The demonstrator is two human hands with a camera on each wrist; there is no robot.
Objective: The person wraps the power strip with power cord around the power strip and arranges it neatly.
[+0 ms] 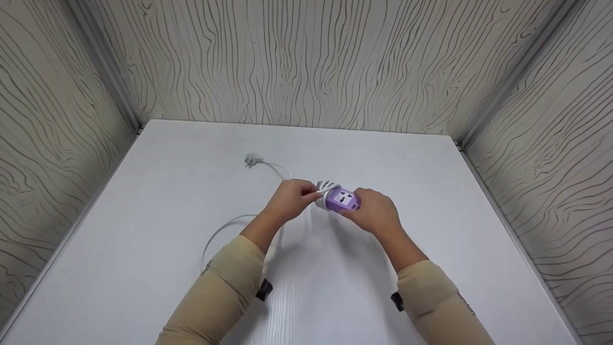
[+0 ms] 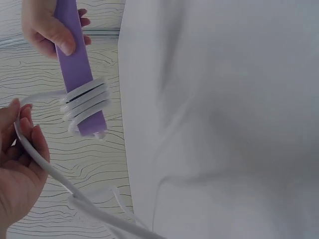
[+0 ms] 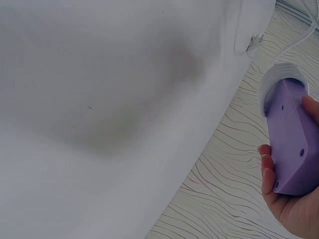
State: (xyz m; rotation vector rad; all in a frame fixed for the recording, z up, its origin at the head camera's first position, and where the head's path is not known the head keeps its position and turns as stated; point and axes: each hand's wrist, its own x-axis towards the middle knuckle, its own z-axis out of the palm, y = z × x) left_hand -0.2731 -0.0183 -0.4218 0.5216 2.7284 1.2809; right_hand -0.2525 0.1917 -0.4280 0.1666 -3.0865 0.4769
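Observation:
A purple power strip (image 1: 336, 205) with a white socket face is held up over the white table by my right hand (image 1: 376, 211), which grips its near end. Several turns of white cord (image 2: 85, 103) wrap round its other end. My left hand (image 1: 289, 199) pinches the cord just left of the wraps; in the left wrist view the cord (image 2: 52, 172) runs from the fingertips down across the palm side. The right wrist view shows the strip's underside (image 3: 291, 134) with small screw holes, fingers along one side and thumb on the other.
The plug (image 1: 251, 160) lies on the white table (image 1: 407, 163) beyond my left hand, prongs showing. Loose cord (image 1: 215, 233) curves over the table left of my left forearm. Wood-patterned panels (image 1: 287, 62) stand at the back and both sides.

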